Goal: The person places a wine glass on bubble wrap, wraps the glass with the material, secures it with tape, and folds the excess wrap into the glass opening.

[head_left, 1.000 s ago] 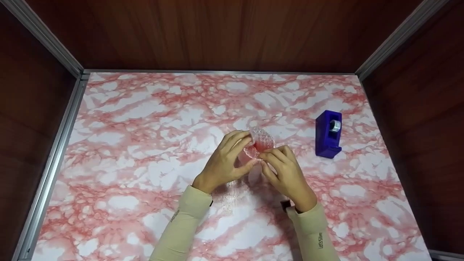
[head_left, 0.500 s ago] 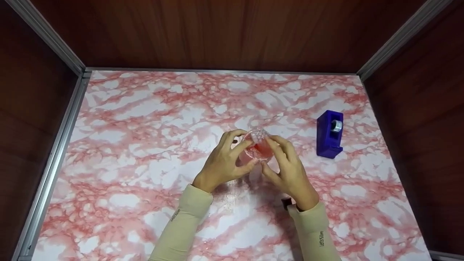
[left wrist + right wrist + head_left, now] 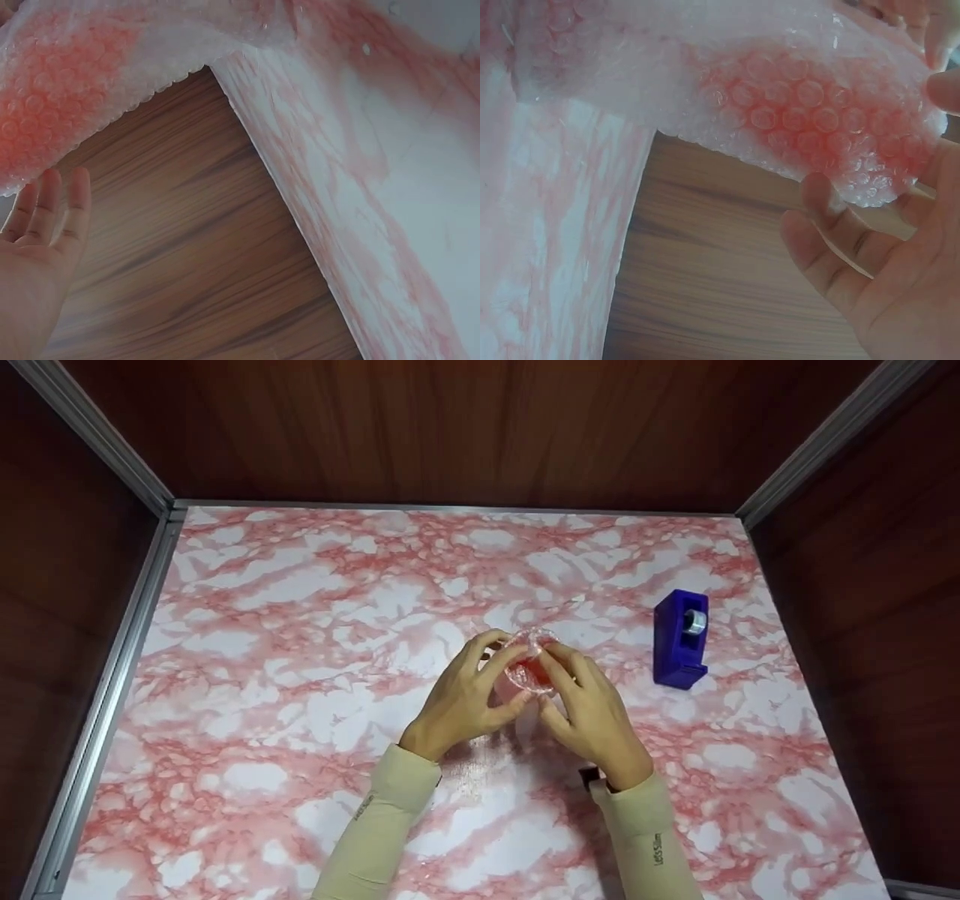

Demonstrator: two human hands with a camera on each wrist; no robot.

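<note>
An upright piece of bubble wrap point(image 3: 534, 688) is rolled round a red thing point(image 3: 531, 669), whose kind I cannot tell. Its open top end faces the head camera. My left hand point(image 3: 466, 697) holds the roll from the left, thumb on the near side and fingers round the far rim. From the right, my right hand point(image 3: 596, 720) grips the roll, its fingertips at the top edge and its thumb at the near side. Red shows through the bubble wrap point(image 3: 810, 105) in the right wrist view, with the lower fingers of my right hand point(image 3: 892, 277) spread under it.
A blue tape dispenser point(image 3: 679, 641) with a roll of clear tape point(image 3: 694, 622) stands right of the hands on the red-and-white marbled table point(image 3: 300, 585). Dark wood panels point(image 3: 450, 435) with metal edging enclose the back and sides.
My right fingers have moved from the near rim up onto the top edge and inward, and the raised far flap of bubble wrap has come down. My left hand stays nearly still.
</note>
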